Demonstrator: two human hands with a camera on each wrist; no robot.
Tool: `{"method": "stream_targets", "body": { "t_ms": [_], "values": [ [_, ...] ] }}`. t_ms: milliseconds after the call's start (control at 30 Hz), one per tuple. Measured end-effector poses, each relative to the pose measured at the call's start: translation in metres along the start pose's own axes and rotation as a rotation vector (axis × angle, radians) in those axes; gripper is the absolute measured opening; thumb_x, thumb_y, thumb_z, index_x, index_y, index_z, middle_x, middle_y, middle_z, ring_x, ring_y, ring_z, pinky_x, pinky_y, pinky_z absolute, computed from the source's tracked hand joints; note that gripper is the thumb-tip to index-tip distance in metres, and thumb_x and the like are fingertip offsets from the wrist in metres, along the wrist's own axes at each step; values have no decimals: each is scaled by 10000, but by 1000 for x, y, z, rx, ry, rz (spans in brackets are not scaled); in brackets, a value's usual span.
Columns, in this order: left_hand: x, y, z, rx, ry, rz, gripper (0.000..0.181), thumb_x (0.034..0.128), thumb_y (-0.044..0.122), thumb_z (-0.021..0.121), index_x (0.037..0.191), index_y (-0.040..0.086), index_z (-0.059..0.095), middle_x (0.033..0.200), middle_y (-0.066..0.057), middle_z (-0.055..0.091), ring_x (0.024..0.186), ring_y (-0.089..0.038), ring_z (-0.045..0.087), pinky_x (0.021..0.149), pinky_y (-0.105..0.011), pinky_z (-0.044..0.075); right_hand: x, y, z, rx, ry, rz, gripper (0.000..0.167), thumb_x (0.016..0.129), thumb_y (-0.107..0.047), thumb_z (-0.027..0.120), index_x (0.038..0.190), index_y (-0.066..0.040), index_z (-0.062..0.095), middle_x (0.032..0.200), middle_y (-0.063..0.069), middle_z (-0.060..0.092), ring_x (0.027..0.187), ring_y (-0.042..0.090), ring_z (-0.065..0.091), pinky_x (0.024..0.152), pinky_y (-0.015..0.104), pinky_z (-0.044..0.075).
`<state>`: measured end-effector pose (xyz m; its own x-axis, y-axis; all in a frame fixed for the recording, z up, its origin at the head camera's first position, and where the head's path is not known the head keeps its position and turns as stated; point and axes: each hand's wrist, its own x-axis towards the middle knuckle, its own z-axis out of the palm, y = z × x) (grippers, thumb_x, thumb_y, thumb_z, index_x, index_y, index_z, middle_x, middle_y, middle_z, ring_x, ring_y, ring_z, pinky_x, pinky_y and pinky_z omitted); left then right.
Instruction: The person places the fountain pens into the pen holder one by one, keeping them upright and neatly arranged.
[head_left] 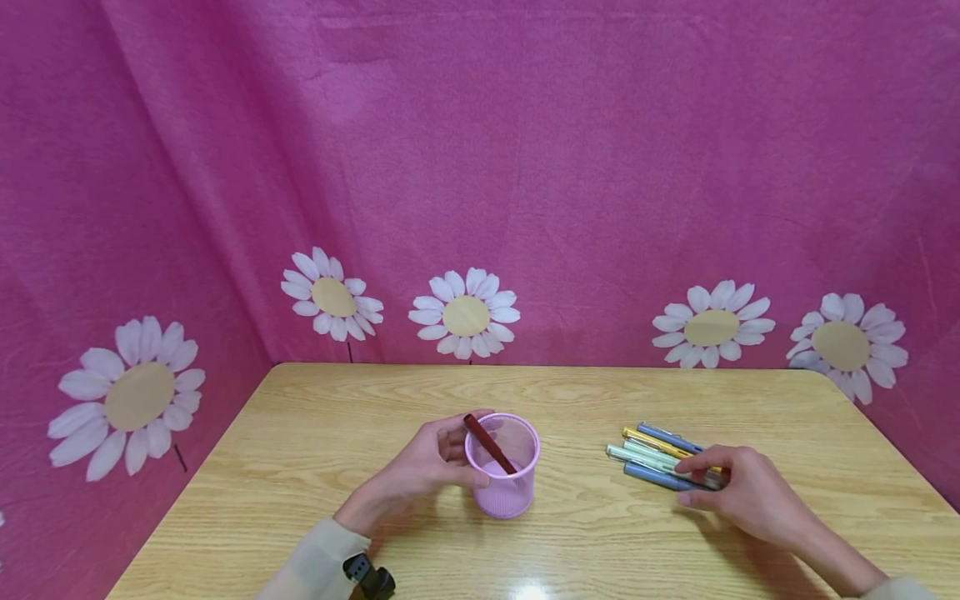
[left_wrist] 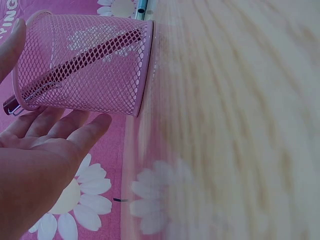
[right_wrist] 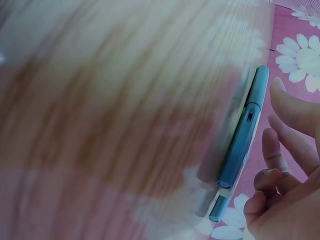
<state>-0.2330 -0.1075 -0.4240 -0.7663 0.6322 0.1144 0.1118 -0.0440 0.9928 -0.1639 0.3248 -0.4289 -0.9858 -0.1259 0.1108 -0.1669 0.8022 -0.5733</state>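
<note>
A pink mesh pen holder (head_left: 506,502) stands upright on the table. My left hand (head_left: 423,460) holds it from the left, thumb at the near side of the rim and fingers round the far side. Leaning inside the holder is a dark red pen (head_left: 491,446); its clip shows through the mesh in the left wrist view. To the right, my right hand (head_left: 753,493) hovers over the right ends of several pens lying side by side: a near blue pen (head_left: 651,477), light green (head_left: 637,455), yellow (head_left: 654,442) and a far blue pen (head_left: 663,435). In the right wrist view its thumb stands apart from the pens.
The wooden table (head_left: 300,492) has its far edge against a magenta cloth (head_left: 570,167) printed with white daisies. The cloth also hangs along the left and right sides. A black strap (head_left: 367,575) sits at my left sleeve.
</note>
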Motion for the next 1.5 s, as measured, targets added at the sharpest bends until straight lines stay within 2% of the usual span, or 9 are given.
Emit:
{"method": "stream_targets", "body": {
  "t_ms": [400, 533, 700, 1000, 1267, 1500],
  "values": [
    [-1, 0, -1, -1, -17, 1, 816, 856, -30, 830, 1572, -15, 439, 1464, -278, 563, 1263, -409, 600, 1106, -566, 457, 7, 5, 1, 61, -55, 21, 271, 803, -209, 932, 1032, -105, 830, 938, 7, 675, 883, 209, 546, 722, 256, 461],
    [0, 0, -1, 9, -36, 28, 786, 871, -13, 828, 1559, -28, 449, 1440, -317, 563, 1257, -447, 603, 1094, -570, 466, 8, 4, 2, 69, -68, 31, 234, 809, -166, 924, 1010, -100, 826, 939, 14, 670, 889, 218, 549, 723, 257, 462],
    [1, -2, -2, 27, -45, 58, 768, 871, -30, 819, 1545, -57, 452, 1418, -344, 566, 1256, -476, 597, 1091, -571, 468, 9, 3, 4, 102, -93, 17, 199, 829, -126, 905, 1005, -87, 821, 848, 0, 617, 842, 190, 527, 679, 253, 426],
    [0, 1, -1, 9, -39, 22, 793, 875, -12, 830, 1561, -50, 433, 1464, -309, 546, 1228, -406, 613, 1062, -474, 516, 8, -1, 4, 92, -98, 21, 206, 830, -141, 906, 1011, -90, 822, 841, -21, 646, 810, 156, 520, 660, 246, 415],
    [-1, 2, -1, 16, -43, 26, 790, 872, -41, 807, 1563, -55, 426, 1461, -319, 541, 1249, -422, 609, 1085, -539, 484, 9, -5, 8, 122, -110, -6, 185, 832, -109, 899, 997, -78, 822, 836, -35, 664, 791, 120, 503, 642, 243, 413],
    [-1, 3, -1, 0, -23, -9, 810, 866, -25, 824, 1576, -12, 433, 1457, -278, 569, 1257, -377, 621, 1108, -550, 460, 8, -9, 15, 187, -139, -61, 176, 837, -109, 893, 997, -92, 822, 845, -59, 701, 809, 74, 528, 678, 228, 447]
  ]
}}
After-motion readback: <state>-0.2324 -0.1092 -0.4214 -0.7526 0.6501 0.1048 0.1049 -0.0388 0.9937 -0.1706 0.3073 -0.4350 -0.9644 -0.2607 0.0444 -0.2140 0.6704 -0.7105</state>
